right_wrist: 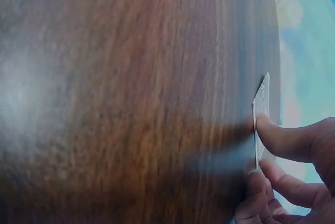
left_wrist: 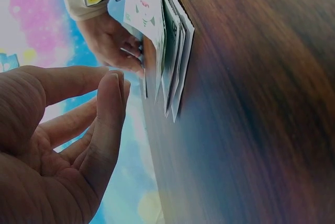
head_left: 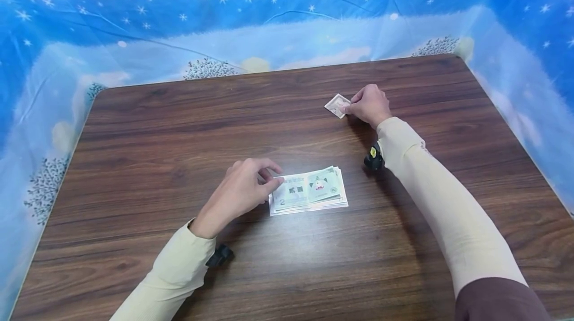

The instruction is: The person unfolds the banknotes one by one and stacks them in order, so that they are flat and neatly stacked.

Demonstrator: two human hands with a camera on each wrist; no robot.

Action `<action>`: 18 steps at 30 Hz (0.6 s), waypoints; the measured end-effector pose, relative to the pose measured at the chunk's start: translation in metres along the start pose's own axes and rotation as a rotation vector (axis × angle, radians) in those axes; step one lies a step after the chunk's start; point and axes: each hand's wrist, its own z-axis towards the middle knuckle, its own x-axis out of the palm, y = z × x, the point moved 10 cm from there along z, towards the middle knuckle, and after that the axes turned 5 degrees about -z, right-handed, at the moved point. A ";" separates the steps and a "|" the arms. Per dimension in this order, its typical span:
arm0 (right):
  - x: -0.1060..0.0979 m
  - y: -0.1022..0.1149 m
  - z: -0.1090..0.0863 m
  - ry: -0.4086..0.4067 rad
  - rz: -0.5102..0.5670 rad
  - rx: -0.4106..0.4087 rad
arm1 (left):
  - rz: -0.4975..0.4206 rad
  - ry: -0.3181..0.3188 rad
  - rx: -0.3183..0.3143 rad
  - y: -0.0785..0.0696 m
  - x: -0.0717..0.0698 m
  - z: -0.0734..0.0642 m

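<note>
A stack of pale green play banknotes (head_left: 309, 191) lies on the table in front of me, its top note bearing a cartoon face and a 2. My left hand (head_left: 244, 189) hovers at the stack's left end, thumb and index finger bent toward each other. In the left wrist view the banknotes (left_wrist: 172, 62) stand apart from the left hand (left_wrist: 78, 130), and nothing shows between its fingertips. Farther back and to the right, my right hand (head_left: 371, 104) pinches a small folded pinkish banknote (head_left: 336, 105). The right wrist view shows the thumb of the right hand (right_wrist: 293, 166) on this folded banknote (right_wrist: 263, 98).
The dark wood-grain table (head_left: 179, 126) has rounded far corners. A blue snow-patterned cloth (head_left: 287, 7) hangs behind it and along both sides. Black wrist cameras (head_left: 373, 156) sit at both cuffs.
</note>
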 end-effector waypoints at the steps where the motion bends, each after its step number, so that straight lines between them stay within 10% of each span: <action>1: 0.000 0.000 0.000 0.006 -0.003 0.003 | 0.001 0.001 -0.003 0.000 0.000 0.000; 18: 0.008 0.007 -0.007 0.087 -0.011 0.037 | 0.021 -0.005 0.008 -0.002 0.000 0.000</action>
